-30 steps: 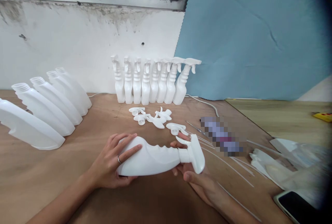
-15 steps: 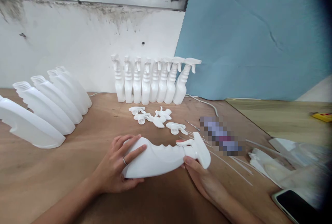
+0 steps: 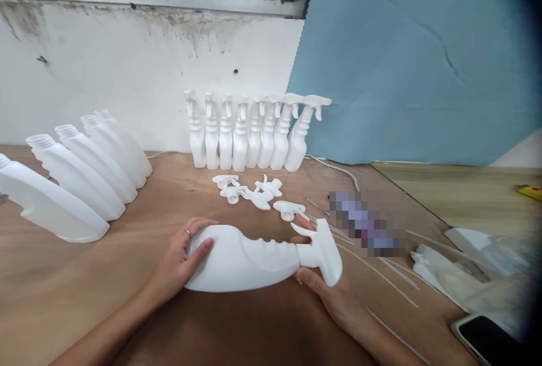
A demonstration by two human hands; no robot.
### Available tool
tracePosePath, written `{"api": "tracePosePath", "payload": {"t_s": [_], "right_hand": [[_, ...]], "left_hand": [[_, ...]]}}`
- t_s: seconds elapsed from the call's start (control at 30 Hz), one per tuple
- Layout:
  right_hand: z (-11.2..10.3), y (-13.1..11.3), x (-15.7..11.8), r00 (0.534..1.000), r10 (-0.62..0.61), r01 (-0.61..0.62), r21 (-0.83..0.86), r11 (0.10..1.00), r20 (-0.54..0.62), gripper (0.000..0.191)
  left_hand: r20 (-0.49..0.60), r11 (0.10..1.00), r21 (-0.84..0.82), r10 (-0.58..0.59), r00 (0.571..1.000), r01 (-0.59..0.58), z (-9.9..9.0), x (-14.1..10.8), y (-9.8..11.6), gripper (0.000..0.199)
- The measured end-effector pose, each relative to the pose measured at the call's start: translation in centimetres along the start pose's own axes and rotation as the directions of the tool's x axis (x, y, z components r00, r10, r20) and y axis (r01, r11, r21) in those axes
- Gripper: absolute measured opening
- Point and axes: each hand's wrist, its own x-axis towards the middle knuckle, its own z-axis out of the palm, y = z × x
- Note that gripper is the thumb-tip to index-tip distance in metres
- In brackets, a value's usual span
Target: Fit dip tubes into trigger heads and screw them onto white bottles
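Note:
A white spray bottle (image 3: 249,258) lies sideways in the air over the front of the table, its base to the left. My left hand (image 3: 186,253) is wrapped round the base, thumb across the near side. At the neck, my right hand (image 3: 315,275) holds the bottle just below its white trigger head (image 3: 328,253), with fingers behind the neck and the thumb under it. Beyond the bottle, several loose trigger heads (image 3: 261,194) lie on the wooden table (image 3: 169,202).
Several headless bottles (image 3: 80,171) stand at the left. A row of bottles with heads (image 3: 253,143) stands by the wall. Thin tubes (image 3: 376,270), a pixelated object (image 3: 366,222), plastic bags (image 3: 461,270) and a phone (image 3: 483,335) lie at the right.
My left hand has shifted round the bottle's base, its thumb now on the near side. The trigger head has turned slightly, and my right fingers show behind it.

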Motion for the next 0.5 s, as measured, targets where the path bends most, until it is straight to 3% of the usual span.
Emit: {"api": "tracePosePath", "payload": {"t_s": [0.1, 0.17, 0.23, 0.33, 0.43, 0.5], "right_hand": [[-0.4, 0.3, 0.0, 1.000, 0.004, -0.004, 0.009, 1.000, 0.029, 0.041], [-0.4, 0.4, -0.2, 0.996, -0.043, 0.040, 0.039, 0.998, 0.072, 0.039], [-0.3, 0.4, -0.4, 0.988, -0.086, 0.082, 0.042, 0.996, 0.129, 0.040], [-0.3, 0.5, -0.7, 0.978, -0.119, 0.114, 0.038, 0.993, 0.170, 0.044], [-0.6, 0.8, -0.8, 0.975, -0.164, 0.156, 0.065, 0.986, 0.149, 0.048], [-0.7, 1.0, -0.7, 0.977, -0.177, 0.171, 0.062, 0.983, 0.122, 0.051]], "left_hand": [[-0.099, 0.983, -0.121, -0.147, 0.984, 0.135, 0.0, 0.3, -0.6, 0.033], [-0.131, 0.978, -0.145, -0.169, 0.977, 0.149, 0.0, 0.3, -0.9, 0.033], [-0.124, 0.996, -0.082, -0.041, 0.991, 0.031, -0.2, 0.1, -1.0, 0.034], [0.022, 0.988, 0.019, 0.156, 0.988, -0.156, -0.5, -0.3, -0.2, 0.040], [0.150, 0.980, -0.002, 0.198, 0.969, -0.200, -0.8, -0.5, 0.8, 0.045], [0.151, 0.973, -0.017, 0.232, 0.961, -0.232, -0.9, -0.4, 1.0, 0.046]]}}
